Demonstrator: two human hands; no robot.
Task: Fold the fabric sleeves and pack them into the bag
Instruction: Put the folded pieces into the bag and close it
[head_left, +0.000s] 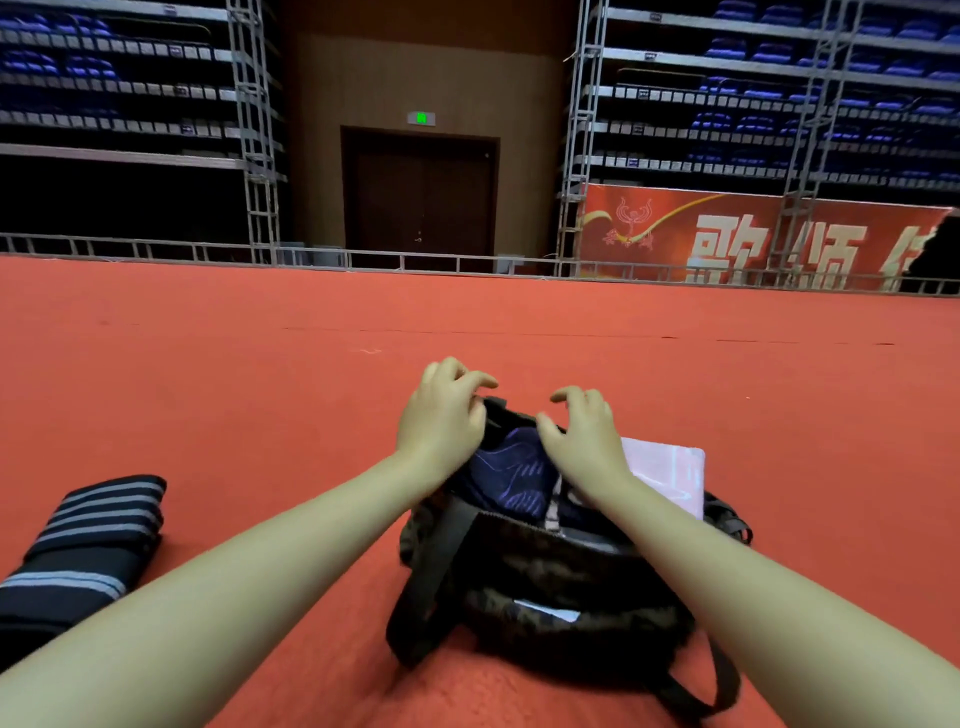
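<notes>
2 hands, left hand (441, 415) and right hand (584, 441), hover with curled fingers over an open dark bag (545, 571) on red carpet (260, 389). Dark blue fabric (514, 475) lies inside. A striped folded cloth (88, 530) lies left.

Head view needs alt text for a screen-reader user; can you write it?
Both hands, left hand and right hand, reach with curled fingers over an open dark bag holding dark blue fabric, on red carpet.

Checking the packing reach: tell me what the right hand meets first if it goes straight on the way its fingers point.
Probably the dark bag's far rim; the right hand hovers over the opening, depth unclear.
</notes>
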